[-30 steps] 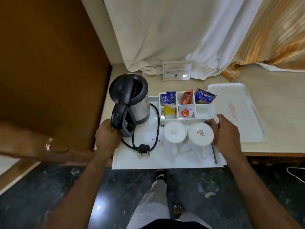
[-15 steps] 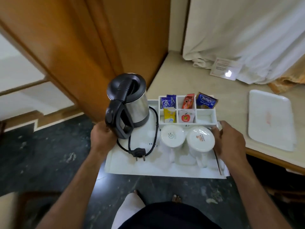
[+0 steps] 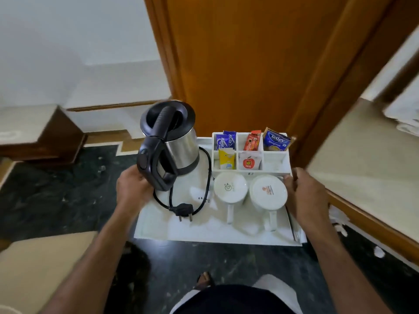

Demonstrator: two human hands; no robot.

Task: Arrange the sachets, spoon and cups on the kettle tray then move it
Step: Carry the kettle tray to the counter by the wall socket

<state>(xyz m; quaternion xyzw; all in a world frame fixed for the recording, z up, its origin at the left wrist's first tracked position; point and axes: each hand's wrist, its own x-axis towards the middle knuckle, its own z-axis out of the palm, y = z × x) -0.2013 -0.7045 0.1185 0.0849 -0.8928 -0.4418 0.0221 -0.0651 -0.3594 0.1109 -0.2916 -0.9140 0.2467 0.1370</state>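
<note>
You are carrying the loaded tray (image 3: 158, 232) in the air over the dark floor, clear of the table (image 3: 367, 168) at your 3 o'clock. Your left hand (image 3: 133, 191) is closed on the tray's 9 o'clock edge, just beside the kettle (image 3: 174, 141) handle; your right hand (image 3: 306, 196) is closed on the 3 o'clock edge, next to the cups (image 3: 230, 189).

Keep the tray level and both hands at equal height: the kettle is tall and sits toward your left, so I judge that side heavier and likeliest to dip. Turn with your body, slowly, so the upturned cups do not slide and the upright sachets (image 3: 275, 140) stay in the compartment box (image 3: 276, 164) at 12 to 1 o'clock.

The tray's long axis runs 9 to 3 o'clock across you. Both cup handles point to 6 o'clock, and so does the plug (image 3: 183, 210). The spoon (image 3: 293, 225) seems to lie along the right edge, 12 to 6, partly hidden by your hand.
</note>
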